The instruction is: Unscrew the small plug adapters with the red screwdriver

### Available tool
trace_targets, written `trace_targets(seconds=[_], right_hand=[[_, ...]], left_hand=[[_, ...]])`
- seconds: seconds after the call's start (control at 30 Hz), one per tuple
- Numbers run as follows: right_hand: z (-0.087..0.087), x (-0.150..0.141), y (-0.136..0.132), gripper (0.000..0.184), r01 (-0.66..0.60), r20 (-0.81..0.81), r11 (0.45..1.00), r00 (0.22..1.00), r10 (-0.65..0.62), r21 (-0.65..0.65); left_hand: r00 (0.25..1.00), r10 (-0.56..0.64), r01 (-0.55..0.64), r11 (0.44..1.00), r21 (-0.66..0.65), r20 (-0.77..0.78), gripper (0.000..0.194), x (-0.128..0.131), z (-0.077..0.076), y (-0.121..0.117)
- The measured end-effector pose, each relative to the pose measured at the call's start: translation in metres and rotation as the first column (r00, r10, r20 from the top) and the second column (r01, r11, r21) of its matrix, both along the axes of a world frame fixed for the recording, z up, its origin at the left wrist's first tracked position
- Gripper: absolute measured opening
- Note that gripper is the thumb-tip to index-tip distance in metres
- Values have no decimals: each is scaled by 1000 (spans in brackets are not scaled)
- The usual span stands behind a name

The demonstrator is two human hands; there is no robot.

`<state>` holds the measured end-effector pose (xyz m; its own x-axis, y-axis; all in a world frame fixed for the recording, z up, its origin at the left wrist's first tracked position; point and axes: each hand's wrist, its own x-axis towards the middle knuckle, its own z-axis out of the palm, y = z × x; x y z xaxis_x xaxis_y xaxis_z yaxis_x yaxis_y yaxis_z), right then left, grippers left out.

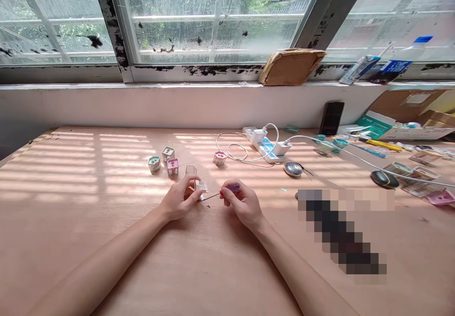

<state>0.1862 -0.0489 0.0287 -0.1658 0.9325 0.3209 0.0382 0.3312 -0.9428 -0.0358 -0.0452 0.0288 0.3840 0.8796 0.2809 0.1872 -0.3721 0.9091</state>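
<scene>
My left hand (181,197) is closed on a small clear plastic case (201,186) just above the table. In my right hand (241,202) is a screwdriver (232,188) with a purple handle, its thin shaft pointing left. The tip meets the near edge of the case, by a small whitish part; whether it sits in a screw is too small to tell. Behind my left hand stands another clear piece (191,169). A tiny dark bit (208,206) lies between my hands.
Small clear boxes with a green top (154,162), a yellow top (168,153) and pink tops (173,165) stand beyond my hands. A power strip (265,145) with white cables, a round silver object (293,169), a phone (332,118) and a black mouse (384,179) are at right.
</scene>
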Motion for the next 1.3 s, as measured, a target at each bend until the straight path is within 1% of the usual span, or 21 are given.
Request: trace_targets(seconds=[0.13,0.3,0.47,0.67,0.8,0.93,1.07,1.17,1.3], right_hand=[[0,0,0,29,-8,61,1000,998,8,-1],[-2,0,1,32,28,103,1000,994,-27,-10],[0,-1,0,36,44,101,999,994,-42,-14],[-2,0,1,40,88,97,996,992,-86,-17],[-5,4,4,40,131,70,991,989,-129,-24],[-4,7,6,38,171,46,985,984,-171,-12],[-2,4,4,37,139,13,990,990,-139,3],[-2,0,2,37,95,43,996,995,-95,5],[-3,-2,1,37,68,71,998,995,-67,-9]], left_hand=[[1000,13,-13,1000,2,-14,30,1,0,1],[1000,15,-14,1000,14,-25,29,1,0,-1],[999,-32,32,999,1,-25,32,0,-4,-2],[998,-23,24,1000,20,-52,33,-2,-9,0],[998,-22,23,999,24,-51,33,-1,-8,0],[999,-19,21,999,31,-51,31,0,-5,-1],[999,-26,27,999,32,-42,30,-1,-4,-2],[999,-35,36,999,21,-40,29,-1,-4,-2],[999,-26,26,1000,7,-29,30,-1,-1,-3]])
